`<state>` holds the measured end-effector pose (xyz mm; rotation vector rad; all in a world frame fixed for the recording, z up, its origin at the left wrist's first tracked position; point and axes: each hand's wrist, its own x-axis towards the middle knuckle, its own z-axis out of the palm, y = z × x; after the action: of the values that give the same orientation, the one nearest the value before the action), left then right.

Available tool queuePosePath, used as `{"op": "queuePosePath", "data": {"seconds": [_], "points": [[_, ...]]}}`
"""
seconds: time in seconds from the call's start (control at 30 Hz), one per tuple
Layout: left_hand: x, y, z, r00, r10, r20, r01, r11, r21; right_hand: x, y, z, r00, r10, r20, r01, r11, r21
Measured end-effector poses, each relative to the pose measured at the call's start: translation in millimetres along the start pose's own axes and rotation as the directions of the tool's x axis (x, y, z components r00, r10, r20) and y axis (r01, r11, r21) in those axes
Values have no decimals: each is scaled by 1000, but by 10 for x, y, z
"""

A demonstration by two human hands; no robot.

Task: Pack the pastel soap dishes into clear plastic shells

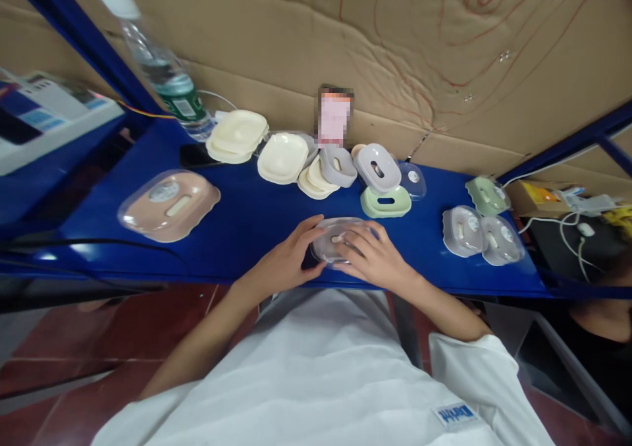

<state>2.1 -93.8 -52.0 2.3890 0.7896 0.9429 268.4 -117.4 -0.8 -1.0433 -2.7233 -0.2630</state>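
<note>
A grey soap box (326, 240) with a clear lid lies at the front edge of the blue table, between my hands. My left hand (291, 255) grips its left side, fingers at the far edge and thumb at the near edge. Across the lid's right part spreads my right hand (372, 255), its fingers curled over the top and right side and hiding much of the box. Just beyond it are a green soap box base (386, 209) and a grey tray with a slot (378, 163) tilted against it. A loose clear lid (413, 181) rests beside them.
Cream trays (282, 159) and a grey base (338, 177) are piled along the back. A lidded pink soap box (172, 212) sits left, with several lidded boxes (464, 230) right. A water bottle (172, 83) and phone (334, 120) stand behind. Another person's arm (602, 311) shows at right.
</note>
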Motion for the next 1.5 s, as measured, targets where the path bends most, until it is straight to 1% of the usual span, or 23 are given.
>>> {"op": "queuePosePath", "data": {"seconds": [0.1,0.2,0.3,0.37,0.5,0.67,0.83,0.97,1.07,1.13,1.3,1.5], "points": [[-8,-8,5,1000,-3,5,3,1000,-15,-42,-10,-3,999,-21,24,20,997,69],[-15,-17,4,1000,-8,9,8,1000,-22,-108,4,19,999,2,40,-7,993,118],[-18,-25,2,999,-45,20,46,999,-15,-138,70,43,998,27,57,-36,984,173],[-13,-27,3,996,-87,25,87,996,-4,-143,137,41,997,16,77,-33,972,233],[2,-25,2,988,-144,59,143,989,26,-150,270,-12,993,-26,111,-14,938,345],[4,-24,-6,983,-151,101,147,988,48,-168,344,-99,987,-41,153,-26,911,412],[10,-23,-18,984,-135,113,132,991,27,-197,338,-97,992,-15,129,-41,907,419],[25,-10,-41,978,-127,163,128,992,5,-255,374,-24,997,5,73,-38,888,458],[32,5,-59,974,-134,183,135,991,10,-304,393,39,994,53,99,-95,861,499],[31,10,-64,972,-143,187,144,990,11,-329,378,72,991,65,113,-114,859,499],[13,-18,-50,972,-154,178,156,988,1,-365,291,114,997,37,63,-61,896,440],[-30,-59,-17,980,-124,154,119,992,42,-391,204,134,995,84,62,-100,936,338]]}}
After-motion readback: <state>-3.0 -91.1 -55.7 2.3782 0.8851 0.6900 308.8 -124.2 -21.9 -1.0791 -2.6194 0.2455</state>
